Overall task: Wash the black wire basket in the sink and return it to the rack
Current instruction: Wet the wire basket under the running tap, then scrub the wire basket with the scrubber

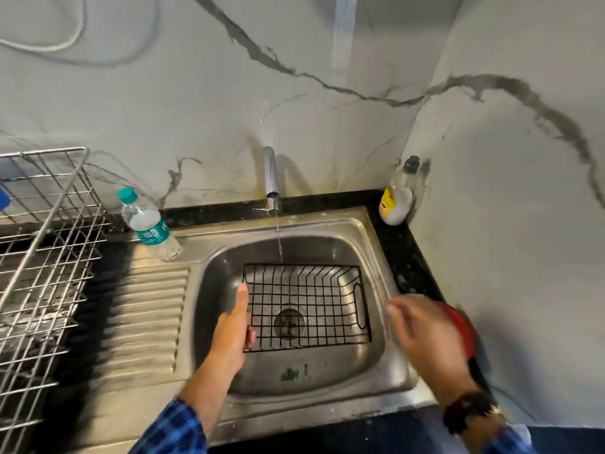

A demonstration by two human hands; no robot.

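Note:
The black wire basket (307, 306) lies inside the steel sink (373, 237), over the drain. A thin stream of water falls from the chrome tap (271, 178) to the basket's far rim. My left hand (234, 326) grips the basket's left end, thumb up along the rim. My right hand (425, 332) hovers blurred over the sink's right edge, clear of the basket, fingers loosely curled. It seems to hold nothing. The silver wire rack (42, 257) stands on the counter at the left.
A water bottle (147, 224) with a teal cap stands on the drainboard behind the sink's left corner. A soap bottle (397, 194) sits in the back right corner. A red object (458, 322) lies on the black counter under my right hand.

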